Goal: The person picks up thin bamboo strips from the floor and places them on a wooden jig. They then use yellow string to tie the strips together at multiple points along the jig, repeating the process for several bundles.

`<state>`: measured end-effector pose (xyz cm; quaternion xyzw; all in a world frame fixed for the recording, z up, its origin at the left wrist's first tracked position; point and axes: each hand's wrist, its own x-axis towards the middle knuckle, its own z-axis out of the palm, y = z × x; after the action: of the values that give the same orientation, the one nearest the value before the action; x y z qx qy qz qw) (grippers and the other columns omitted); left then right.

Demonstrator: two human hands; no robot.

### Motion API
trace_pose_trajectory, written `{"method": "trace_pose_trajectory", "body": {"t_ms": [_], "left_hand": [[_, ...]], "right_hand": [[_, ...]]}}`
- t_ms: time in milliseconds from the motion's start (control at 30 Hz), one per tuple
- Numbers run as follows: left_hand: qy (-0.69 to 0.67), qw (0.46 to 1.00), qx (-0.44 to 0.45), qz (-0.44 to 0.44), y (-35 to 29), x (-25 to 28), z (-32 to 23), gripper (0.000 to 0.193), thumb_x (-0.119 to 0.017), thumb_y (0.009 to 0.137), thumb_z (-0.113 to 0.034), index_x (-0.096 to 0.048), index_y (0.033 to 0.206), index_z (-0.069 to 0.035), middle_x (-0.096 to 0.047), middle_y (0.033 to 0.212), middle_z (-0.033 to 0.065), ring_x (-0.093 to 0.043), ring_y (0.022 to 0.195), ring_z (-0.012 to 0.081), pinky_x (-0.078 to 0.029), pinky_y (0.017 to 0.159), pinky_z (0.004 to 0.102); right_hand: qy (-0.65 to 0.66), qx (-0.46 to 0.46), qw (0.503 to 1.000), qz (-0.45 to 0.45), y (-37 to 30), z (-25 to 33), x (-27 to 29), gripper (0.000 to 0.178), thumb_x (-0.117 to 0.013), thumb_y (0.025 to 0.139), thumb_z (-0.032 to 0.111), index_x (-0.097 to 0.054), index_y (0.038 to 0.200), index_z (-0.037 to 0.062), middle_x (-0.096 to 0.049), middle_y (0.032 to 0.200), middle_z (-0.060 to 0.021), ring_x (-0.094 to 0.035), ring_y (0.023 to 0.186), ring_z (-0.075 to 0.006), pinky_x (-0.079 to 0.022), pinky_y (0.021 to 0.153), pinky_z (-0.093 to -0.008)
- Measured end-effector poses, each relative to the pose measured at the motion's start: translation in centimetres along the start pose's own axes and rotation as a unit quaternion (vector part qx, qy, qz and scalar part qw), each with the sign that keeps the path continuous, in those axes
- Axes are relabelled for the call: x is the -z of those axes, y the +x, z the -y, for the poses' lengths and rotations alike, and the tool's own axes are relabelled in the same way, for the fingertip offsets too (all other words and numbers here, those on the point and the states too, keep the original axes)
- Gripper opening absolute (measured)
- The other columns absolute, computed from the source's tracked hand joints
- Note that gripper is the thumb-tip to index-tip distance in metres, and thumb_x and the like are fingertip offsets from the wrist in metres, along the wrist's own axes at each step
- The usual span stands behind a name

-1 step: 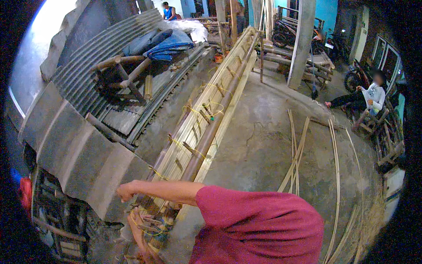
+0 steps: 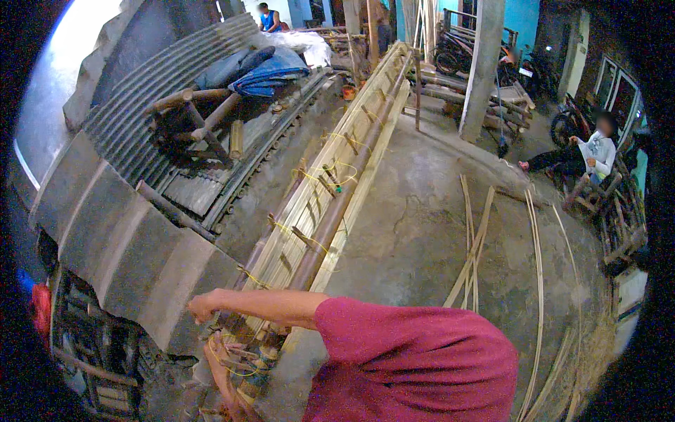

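Note:
My right arm, in a red sleeve [image 2: 415,344], reaches across to the left. At its end my right hand [image 2: 202,307] is closed in a fist, and what it grips is too small to make out. Just below it, my left hand [image 2: 218,349] has its fingers curled in beside the near end of a long bundle of pale split strips [image 2: 288,243]; what they hold is unclear. Thin yellow cord [image 2: 256,280] loops around the bundle and near my left hand. A brown pole [image 2: 330,221] runs along the bundle, with short wooden pegs [image 2: 304,238] standing upright between.
Curved grey sheets [image 2: 133,246] lie left of my hands. Corrugated sheeting, a wooden frame [image 2: 204,126] and a blue tarp [image 2: 274,70] lie beyond. Loose strips [image 2: 474,246] lie on the concrete floor at right. A person [image 2: 598,155] sits far right; a concrete pillar [image 2: 485,70] stands behind.

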<state>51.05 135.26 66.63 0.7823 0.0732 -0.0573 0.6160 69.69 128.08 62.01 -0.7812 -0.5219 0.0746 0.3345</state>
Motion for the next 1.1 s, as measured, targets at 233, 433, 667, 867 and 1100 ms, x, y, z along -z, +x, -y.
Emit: {"method": "trace_pose_trajectory", "body": {"t_ms": [233, 433, 667, 867, 1100], "left_hand": [[0.018, 1.000, -0.006, 0.020, -0.1, -0.8, -1.4, 0.032, -0.043, 0.086, -0.028, -0.052, 0.078, 0.001, -0.052, 0.060, 0.0077, -0.048, 0.054, 0.0207, -0.040, 0.052, 0.0333], [0.238, 0.962, -0.135, 0.029, 1.1, -0.4, -0.1, 0.030, -0.045, 0.084, -0.028, -0.053, 0.091, 0.000, -0.055, 0.077, 0.0141, -0.052, 0.066, 0.0276, -0.042, 0.061, 0.0356], [0.340, 0.924, -0.161, 0.072, 1.7, 2.4, -3.2, 0.027, -0.043, 0.085, -0.026, -0.061, 0.090, -0.006, -0.059, 0.083, 0.0168, -0.056, 0.073, 0.0294, -0.044, 0.069, 0.0354], [0.326, 0.878, -0.349, -0.037, -4.8, -1.1, -5.7, 0.017, -0.053, 0.079, -0.020, -0.062, 0.079, -0.006, -0.059, 0.076, 0.0144, -0.056, 0.074, 0.0297, -0.044, 0.066, 0.0386], [0.389, 0.888, -0.240, -0.051, -8.1, -5.3, -1.3, 0.015, -0.055, 0.076, -0.019, -0.060, 0.074, -0.005, -0.060, 0.082, 0.0104, -0.056, 0.083, 0.0269, -0.043, 0.070, 0.0383]], "right_hand": [[0.079, -0.060, 0.994, -0.049, -4.5, 3.0, 3.4, 0.029, -0.054, 0.076, 0.026, -0.057, 0.073, -0.0019, -0.059, 0.071, -0.0180, -0.057, 0.064, -0.0289, -0.044, 0.057, -0.0408], [0.039, -0.064, 0.975, -0.208, -11.1, 10.0, 3.1, 0.021, -0.053, 0.075, 0.018, -0.058, 0.086, 0.0014, -0.057, 0.088, -0.0168, -0.053, 0.087, -0.0335, -0.042, 0.078, -0.0389], [0.047, -0.143, 0.928, -0.341, -19.0, 13.9, 0.0, 0.011, -0.052, 0.079, 0.004, -0.057, 0.088, 0.0013, -0.057, 0.084, -0.0127, -0.055, 0.079, -0.0281, -0.044, 0.072, -0.0315], [0.128, -0.200, 0.890, -0.389, -22.7, 13.8, -0.1, 0.009, -0.051, 0.081, 0.005, -0.058, 0.086, 0.0005, -0.057, 0.080, -0.0086, -0.055, 0.072, -0.0155, -0.044, 0.066, -0.0262], [0.061, -0.189, 0.914, -0.353, -23.8, 13.2, -1.5, 0.010, -0.052, 0.081, 0.005, -0.058, 0.087, 0.0010, -0.059, 0.081, -0.0090, -0.056, 0.073, -0.0189, -0.045, 0.068, -0.0291]]}}
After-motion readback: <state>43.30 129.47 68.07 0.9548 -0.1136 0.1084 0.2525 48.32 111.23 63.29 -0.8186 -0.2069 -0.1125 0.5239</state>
